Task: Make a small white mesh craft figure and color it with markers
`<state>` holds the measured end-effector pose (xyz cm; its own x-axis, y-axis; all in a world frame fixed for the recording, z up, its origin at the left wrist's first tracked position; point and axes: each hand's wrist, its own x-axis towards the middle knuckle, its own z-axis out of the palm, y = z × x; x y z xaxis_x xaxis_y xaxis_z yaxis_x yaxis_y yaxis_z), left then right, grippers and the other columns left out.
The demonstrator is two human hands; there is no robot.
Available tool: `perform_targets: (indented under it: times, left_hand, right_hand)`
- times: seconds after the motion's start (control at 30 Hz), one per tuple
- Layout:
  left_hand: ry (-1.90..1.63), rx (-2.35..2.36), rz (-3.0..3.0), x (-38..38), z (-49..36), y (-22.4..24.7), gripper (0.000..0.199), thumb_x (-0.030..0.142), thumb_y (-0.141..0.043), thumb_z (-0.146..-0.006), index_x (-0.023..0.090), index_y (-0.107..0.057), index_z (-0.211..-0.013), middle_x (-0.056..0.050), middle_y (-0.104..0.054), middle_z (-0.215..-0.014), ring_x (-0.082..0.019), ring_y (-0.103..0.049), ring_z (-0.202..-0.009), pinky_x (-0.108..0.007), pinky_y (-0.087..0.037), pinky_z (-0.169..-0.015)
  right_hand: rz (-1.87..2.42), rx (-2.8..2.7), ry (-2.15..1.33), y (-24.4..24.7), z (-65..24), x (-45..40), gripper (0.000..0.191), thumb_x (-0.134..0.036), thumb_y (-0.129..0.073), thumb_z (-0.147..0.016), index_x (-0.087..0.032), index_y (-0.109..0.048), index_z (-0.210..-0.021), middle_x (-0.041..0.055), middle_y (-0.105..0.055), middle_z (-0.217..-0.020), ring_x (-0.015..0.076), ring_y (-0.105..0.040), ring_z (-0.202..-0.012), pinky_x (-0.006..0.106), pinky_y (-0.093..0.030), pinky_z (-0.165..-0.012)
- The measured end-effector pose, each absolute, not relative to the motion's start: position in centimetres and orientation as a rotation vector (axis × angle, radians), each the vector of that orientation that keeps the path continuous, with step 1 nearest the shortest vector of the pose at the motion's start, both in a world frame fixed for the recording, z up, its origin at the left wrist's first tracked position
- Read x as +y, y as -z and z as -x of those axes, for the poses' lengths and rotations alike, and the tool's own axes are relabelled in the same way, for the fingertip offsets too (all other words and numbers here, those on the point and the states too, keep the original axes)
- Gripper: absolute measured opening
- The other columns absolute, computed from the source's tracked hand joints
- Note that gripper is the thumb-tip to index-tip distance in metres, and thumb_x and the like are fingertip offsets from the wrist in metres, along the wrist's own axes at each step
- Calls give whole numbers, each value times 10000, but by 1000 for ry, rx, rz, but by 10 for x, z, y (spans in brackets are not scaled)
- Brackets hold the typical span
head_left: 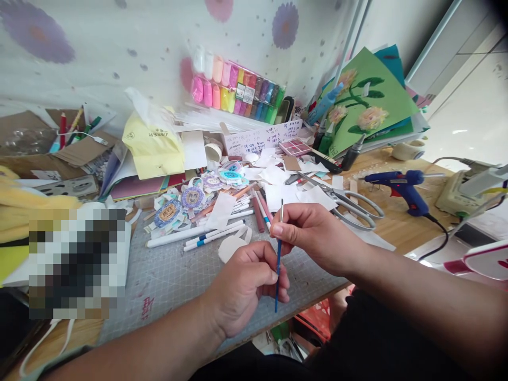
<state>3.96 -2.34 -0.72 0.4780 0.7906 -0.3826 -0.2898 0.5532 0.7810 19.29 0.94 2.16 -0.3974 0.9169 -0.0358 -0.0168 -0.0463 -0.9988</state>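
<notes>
A thin blue paintbrush stands nearly upright between my hands, its bristle end up. My right hand pinches it near the metal collar with thumb and forefinger. Lower down, the fingers and thumb of my left hand are closed round the blue handle. Just behind my left hand a round white piece lies on the grey cutting mat. White markers and decorated paper rounds are spread beyond it.
Large scissors lie right of centre, with a blue glue gun and its cable farther right. Paper scraps, a yellow tissue pack, a set of coloured clay and green card stand at the back. A cardboard box sits left.
</notes>
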Motion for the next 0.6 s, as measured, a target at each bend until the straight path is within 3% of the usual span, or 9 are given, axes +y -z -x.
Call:
perform_targets:
  times: [0.1, 0.2, 0.43, 0.6]
  left_hand:
    - [-727, 802, -698, -23, -39, 8, 105, 57, -540, -547, 154, -514, -576, -9, -635, -558, -127, -566, -494, -280, -471, -551]
    - [-715, 783, -698, -23, -38, 9, 60, 109, -591, -627, 144, -544, -611, -29, -656, -594, -137, -587, -520, -291, -482, -566]
    - [-694, 687, -992, -23, -34, 8, 163, 239, -659, -778, 144, -578, -674, -27, -650, -660, -134, -594, -612, -274, -476, -620]
    - [-707, 638, -1157, -23, -31, 11, 227, 337, -608, -853, 156, -562, -724, 4, -595, -644, -112, -575, -603, -237, -461, -612]
  right_hand:
    - [989, -1432, -1569, -19, -196, 10, 354, -469, -724, -717, -156, -576, -644, -56, -502, -550, 66, -489, -494, 197, -400, -489]
    - [983, -1401, -1594, -17, -198, 11, 350, -457, -739, -710, -150, -583, -651, -59, -501, -540, 64, -493, -488, 192, -398, -486]
    - [801, -1236, -1780, -15, -204, 11, 265, -359, -731, -758, -135, -613, -678, -41, -563, -577, 59, -520, -497, 182, -437, -514]
    - [742, -1173, -1896, -16, -207, 11, 229, -345, -722, -772, -124, -665, -746, -13, -614, -630, 67, -543, -520, 185, -456, -536]
